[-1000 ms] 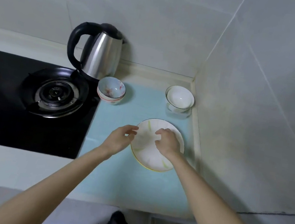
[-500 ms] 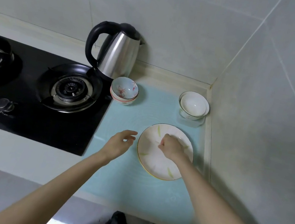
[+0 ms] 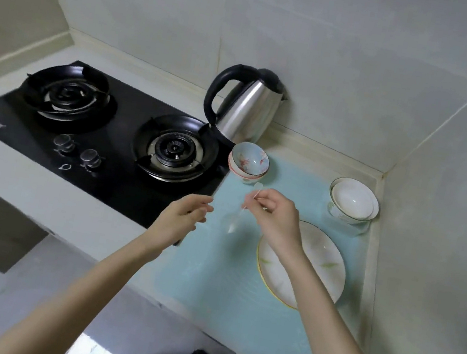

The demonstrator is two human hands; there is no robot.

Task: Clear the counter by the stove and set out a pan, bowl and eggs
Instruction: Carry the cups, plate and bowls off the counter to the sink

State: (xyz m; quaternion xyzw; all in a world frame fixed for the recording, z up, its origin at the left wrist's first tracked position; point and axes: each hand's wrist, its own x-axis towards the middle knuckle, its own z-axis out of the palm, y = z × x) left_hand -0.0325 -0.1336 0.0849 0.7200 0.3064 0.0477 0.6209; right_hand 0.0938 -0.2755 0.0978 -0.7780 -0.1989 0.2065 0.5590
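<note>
The right hand (image 3: 277, 224) pinches a thin, clear plastic spoon (image 3: 237, 219) by its handle between thumb and fingertips, with the scoop hanging down above the pale blue ribbed mat (image 3: 222, 292). The left hand (image 3: 180, 220) hovers just beside it, fingers loosely curled and holding nothing. A round, glossy white plate (image 3: 326, 263) with a yellow rim and faint green strokes lies flat on the mat under the right wrist. Glazed blue bowls (image 3: 249, 162) with a pink flower are stacked at the mat's far left corner, touching the black glass stove (image 3: 109, 137). Plain white bowls (image 3: 351, 201) are stacked at the far right corner by the tiled wall. A brushed steel kettle (image 3: 246, 111) with a black handle stands behind the blue bowls. Half a second ago the right fingers were down on the plate; now they are raised off it with the spoon.
</note>
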